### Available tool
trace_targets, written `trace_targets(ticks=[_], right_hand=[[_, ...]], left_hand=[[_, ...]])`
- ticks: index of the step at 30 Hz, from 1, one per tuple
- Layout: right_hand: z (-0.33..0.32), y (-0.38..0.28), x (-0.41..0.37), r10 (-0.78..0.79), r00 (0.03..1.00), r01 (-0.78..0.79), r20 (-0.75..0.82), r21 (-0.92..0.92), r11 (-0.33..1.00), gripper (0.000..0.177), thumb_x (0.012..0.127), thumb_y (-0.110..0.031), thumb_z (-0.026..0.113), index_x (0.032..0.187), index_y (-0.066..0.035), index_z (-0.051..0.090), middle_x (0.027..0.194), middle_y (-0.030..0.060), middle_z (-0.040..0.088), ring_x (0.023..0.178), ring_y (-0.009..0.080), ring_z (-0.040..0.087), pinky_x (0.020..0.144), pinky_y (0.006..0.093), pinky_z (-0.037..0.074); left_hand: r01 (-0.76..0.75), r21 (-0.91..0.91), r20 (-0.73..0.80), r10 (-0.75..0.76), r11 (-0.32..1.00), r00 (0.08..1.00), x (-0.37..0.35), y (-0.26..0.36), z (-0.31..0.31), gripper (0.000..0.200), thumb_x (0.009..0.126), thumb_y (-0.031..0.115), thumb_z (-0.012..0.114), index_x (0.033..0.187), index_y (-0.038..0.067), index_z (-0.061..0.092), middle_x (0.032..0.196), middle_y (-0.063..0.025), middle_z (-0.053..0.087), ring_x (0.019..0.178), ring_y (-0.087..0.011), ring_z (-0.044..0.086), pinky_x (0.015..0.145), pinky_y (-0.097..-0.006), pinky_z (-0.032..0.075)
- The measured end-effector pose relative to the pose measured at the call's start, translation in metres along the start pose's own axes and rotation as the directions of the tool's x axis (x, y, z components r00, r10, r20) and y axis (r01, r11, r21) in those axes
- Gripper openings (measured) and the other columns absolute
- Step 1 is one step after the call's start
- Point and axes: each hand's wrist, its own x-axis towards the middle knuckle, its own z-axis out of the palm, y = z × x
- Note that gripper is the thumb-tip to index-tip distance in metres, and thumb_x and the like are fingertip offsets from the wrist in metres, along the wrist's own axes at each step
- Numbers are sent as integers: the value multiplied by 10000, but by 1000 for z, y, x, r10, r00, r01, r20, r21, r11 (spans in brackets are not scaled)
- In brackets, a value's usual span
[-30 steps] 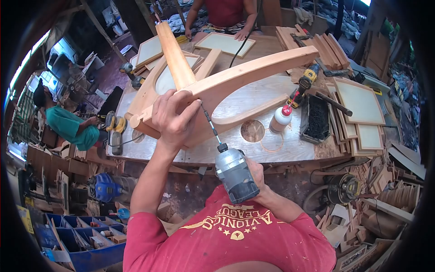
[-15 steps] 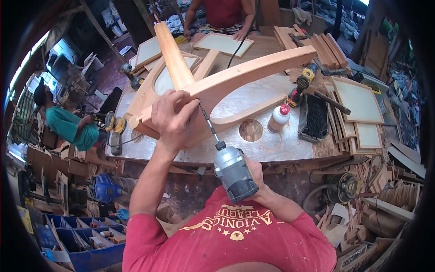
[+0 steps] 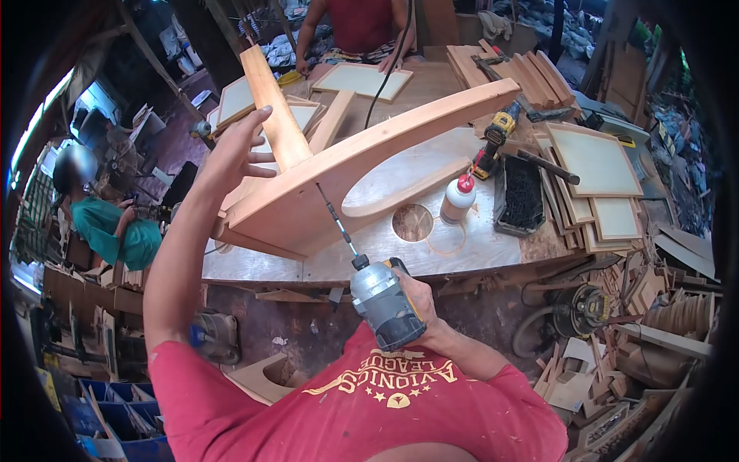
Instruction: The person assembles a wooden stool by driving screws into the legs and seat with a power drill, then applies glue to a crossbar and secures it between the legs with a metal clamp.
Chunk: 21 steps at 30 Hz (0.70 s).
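My right hand (image 3: 420,299) grips a cordless drill (image 3: 387,302), its long bit pointing up to a small dark hole in the curved wooden frame (image 3: 369,154). The bit's tip is right at the wood. Fingers spread, my left hand (image 3: 240,151) is beside the straight wooden bar (image 3: 275,108) that joins the frame's far side, and nothing is held in it. The frame stands on the workbench (image 3: 477,258), tilted across it, with a broad panel face toward me.
A white bottle with a red cap (image 3: 459,199), a second drill (image 3: 498,138) and a black tray of screws (image 3: 519,192) are on the right of the bench. Framed panels (image 3: 596,165) lean beyond. Opposite stands a person (image 3: 360,27); another person (image 3: 115,223) is at left.
My left hand has let go of the frame's near edge and moved up and left, its fingers opening. The drill stays at the hole, and the whole view has shifted slightly.
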Motion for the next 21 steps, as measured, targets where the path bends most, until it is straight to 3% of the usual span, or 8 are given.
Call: trace_targets(ticks=[1, 3, 5, 7, 13, 14, 17, 21], right_hand=[[0, 1, 1, -26, 1000, 26, -8, -22, 999, 731, 636, -281, 870, 1238, 19, 584, 1065, 135, 688, 876, 292, 711, 774, 385, 575], [1, 4, 4, -69, 997, 68, -27, -62, 996, 746, 642, -282, 868, 1254, 27, 575, 1061, 133, 689, 876, 290, 712, 767, 384, 577], [-2, 8, 8, -65, 997, 63, -32, -79, 995, 762, 644, -281, 867, 1269, 32, 565, 1069, 138, 686, 879, 292, 712, 758, 382, 579], [-1, 7, 5, -36, 999, 34, -16, -63, 997, 777, 644, -279, 867, 1284, 35, 555, 1087, 148, 679, 885, 299, 711, 751, 381, 581], [4, 6, -4, -56, 996, 53, -68, -39, 998, 702, 658, -266, 853, 1244, 17, 589, 1138, 172, 663, 909, 311, 708, 761, 384, 584], [4, 5, -3, -77, 994, 73, -79, -53, 996, 649, 663, -256, 848, 1209, 7, 615, 1149, 174, 661, 916, 312, 709, 768, 384, 585], [3, -2, 1, -39, 994, 35, -99, -36, 999, 546, 672, -235, 834, 1138, -10, 659, 1153, 177, 664, 921, 316, 711, 779, 383, 588], [3, -4, 10, -12, 994, 10, -108, -21, 1000, 524, 678, -228, 825, 1127, -13, 661, 1122, 173, 675, 902, 316, 715, 771, 385, 593]], left_hand=[[78, -93, 47, -74, 993, 996, 12, -1, 5, 792, 894, 506, 628, 1398, -66, 413, 1267, -238, 542, 974, -282, 667, 771, -411, 593], [53, -130, 113, -38, 990, 993, 42, -22, 17, 761, 892, 467, 669, 1383, -65, 434, 1218, -214, 584, 983, -270, 664, 806, -403, 578], [42, -164, 115, -23, 986, 993, 45, -22, 25, 637, 875, 251, 751, 1345, -8, 408, 1011, -108, 604, 876, -223, 666, 734, -400, 593], [4, -153, 113, 13, 988, 993, 41, -23, 28, 650, 871, 321, 748, 1320, -55, 467, 1113, -158, 622, 954, -251, 670, 800, -370, 570], [36, -202, 99, -16, 979, 995, 29, -19, 33, 654, 856, 294, 751, 1316, -66, 456, 1106, -165, 620, 942, -264, 674, 804, -384, 573], [4, -218, 88, 15, 976, 996, 31, -19, 33, 673, 851, 298, 759, 1304, -94, 452, 1105, -186, 619, 879, -268, 685, 754, -387, 583], [77, -278, -35, -90, 958, 995, 48, -8, 29, 701, 845, 299, 770, 1297, -127, 444, 1091, -204, 623, 824, -264, 690, 699, -379, 589], [-32, -112, -23, 29, 993, 999, 50, -19, 36, 651, 829, 279, 793, 1218, -159, 509, 986, -171, 647, 745, -248, 686, 638, -374, 572]])
